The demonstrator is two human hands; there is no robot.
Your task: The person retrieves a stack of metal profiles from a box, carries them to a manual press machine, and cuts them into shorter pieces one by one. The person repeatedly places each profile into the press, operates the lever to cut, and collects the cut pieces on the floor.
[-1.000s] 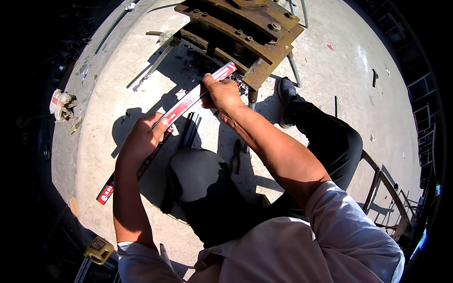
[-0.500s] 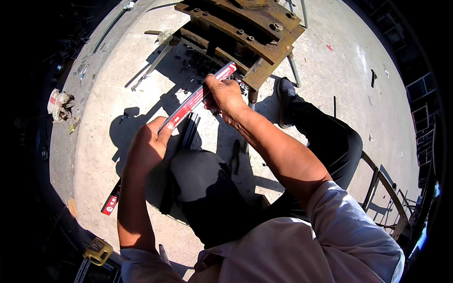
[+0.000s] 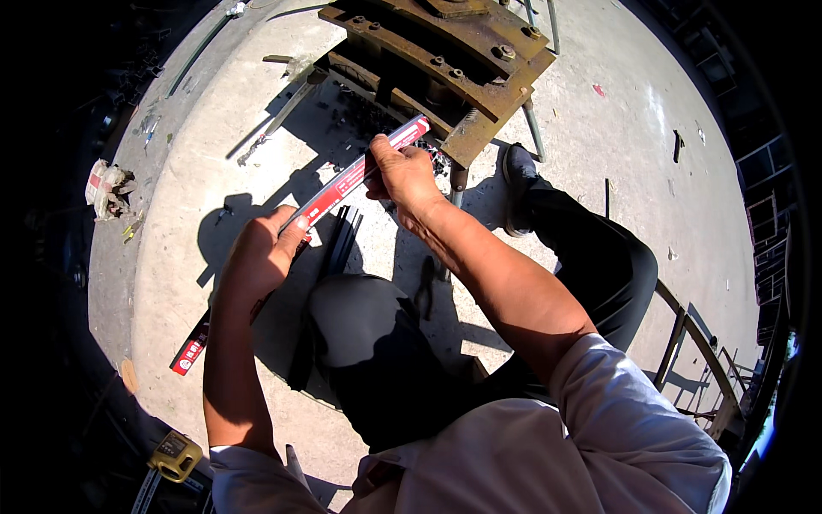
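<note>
While both hands grip, red strip (image 3: pixel 355 176) spans left hand (image 3: pixel 257 257), right hand (image 3: pixel 402 171).

A long, flat red-and-white cardboard sleeve (image 3: pixel 355 176) with white markings; rust-brown bolted steel frame (image 3: pixel 445 51); pale grey concrete floor (image 3: pixel 616 128); black trousers (image 3: pixel 377 360); white shirt (image 3: pixel 548 454); yellow tape measure (image 3: pixel 175 456).

rusty steel frame (image 3: pixel 445 51), yellow tape measure (image 3: pixel 175 456)
</note>
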